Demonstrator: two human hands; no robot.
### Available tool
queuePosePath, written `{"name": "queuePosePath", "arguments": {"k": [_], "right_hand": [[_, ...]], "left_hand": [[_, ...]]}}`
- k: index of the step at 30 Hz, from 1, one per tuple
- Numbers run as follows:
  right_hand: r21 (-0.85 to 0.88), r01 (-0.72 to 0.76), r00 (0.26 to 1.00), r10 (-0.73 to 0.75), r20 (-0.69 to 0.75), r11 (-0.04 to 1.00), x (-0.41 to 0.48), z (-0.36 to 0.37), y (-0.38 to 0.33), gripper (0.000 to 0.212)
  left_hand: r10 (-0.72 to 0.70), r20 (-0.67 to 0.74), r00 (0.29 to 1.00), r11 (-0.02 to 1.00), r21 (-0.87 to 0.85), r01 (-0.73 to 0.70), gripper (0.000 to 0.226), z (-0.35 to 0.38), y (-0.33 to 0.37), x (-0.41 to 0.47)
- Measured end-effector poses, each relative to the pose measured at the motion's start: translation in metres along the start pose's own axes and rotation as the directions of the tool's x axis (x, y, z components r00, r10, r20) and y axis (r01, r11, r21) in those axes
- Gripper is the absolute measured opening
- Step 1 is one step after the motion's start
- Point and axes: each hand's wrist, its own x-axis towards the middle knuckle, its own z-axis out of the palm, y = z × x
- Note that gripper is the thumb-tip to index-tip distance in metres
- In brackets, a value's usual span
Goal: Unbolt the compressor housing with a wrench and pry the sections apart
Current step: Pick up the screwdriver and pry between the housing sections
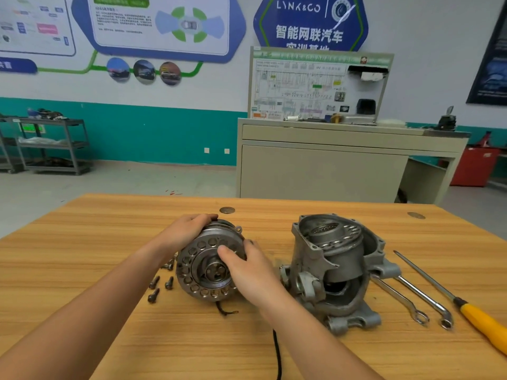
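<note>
The blue hexagonal wall sign (pixel 310 23) beyond the far edge of the surface carries the brand "LYNK&CO" in white, beside a round emblem whose lettering is too small to read. Under it stand the large white characters "智能网联汽车"; the next line is cut off by the wiring-diagram board (pixel 318 86) in front. That board's green header and labels are blurred, as is the print on the white wall panel (pixel 162 23).

The wall (pixel 425 50) is white on top with a green-blue stripe (pixel 151 133) below. Big blue posters (pixel 162 28) hang on it. The floor (pixel 109 182) is grey. A beige cabinet (pixel 323 171) holds a board (pixel 318 83) with drawings. A grey metal cart (pixel 52 145) stands at the left, a red box (pixel 473 167) at the right.
</note>
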Motion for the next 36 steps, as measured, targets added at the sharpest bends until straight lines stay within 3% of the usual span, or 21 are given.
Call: {"name": "queuePosePath", "arguments": {"k": [4, 6, 8, 10, 13, 15, 17, 25, 36], "right_hand": [[-0.039, 0.067, 0.997, -0.065, 0.040, 0.997, -0.011, -0.008, -0.010, 0.054], [-0.099, 0.210, 0.977, -0.204, 0.064, 0.973, -0.027, -0.025, -0.016, 0.040], [-0.203, 0.360, 0.929, -0.369, -0.007, 0.910, -0.047, -0.058, -0.024, 0.035], [-0.300, 0.444, 0.841, -0.508, -0.187, 0.844, -0.062, -0.100, -0.026, 0.032], [-0.385, 0.360, 0.756, -0.507, -0.413, 0.850, -0.066, -0.160, -0.017, 0.012], [-0.398, 0.257, 0.768, -0.436, -0.469, 0.881, -0.064, -0.185, -0.002, 0.012], [-0.371, 0.210, 0.764, -0.388, -0.515, 0.905, -0.064, -0.198, 0.012, 0.017], [-0.292, 0.215, 0.770, -0.345, -0.537, 0.932, -0.071, -0.208, 0.037, 0.017], [-0.282, 0.271, 0.760, -0.384, -0.524, 0.921, -0.080, -0.198, 0.042, 0.020]], "left_hand": [[0.013, -0.010, 1.000, 0.997, 0.081, -0.012, 0.038, -0.001, 0.003, -0.003], [0.122, -0.143, 0.982, 0.980, 0.173, -0.096, 0.035, -0.002, 0.007, -0.008], [0.321, -0.339, 0.884, 0.942, 0.210, -0.262, 0.026, 0.000, 0.022, -0.020], [0.479, -0.376, 0.793, 0.877, 0.179, -0.445, 0.015, 0.007, 0.050, -0.032], [0.625, -0.047, 0.780, 0.773, 0.177, -0.609, 0.015, 0.039, 0.100, -0.041], [0.627, 0.174, 0.759, 0.700, 0.303, -0.647, 0.021, 0.068, 0.127, -0.037], [0.568, 0.281, 0.774, 0.635, 0.449, -0.628, 0.025, 0.089, 0.145, -0.027], [0.374, 0.420, 0.827, 0.619, 0.550, -0.560, 0.029, 0.098, 0.155, 0.005], [0.379, 0.501, 0.778, 0.479, 0.613, -0.628, 0.017, 0.110, 0.170, 0.000]]}}
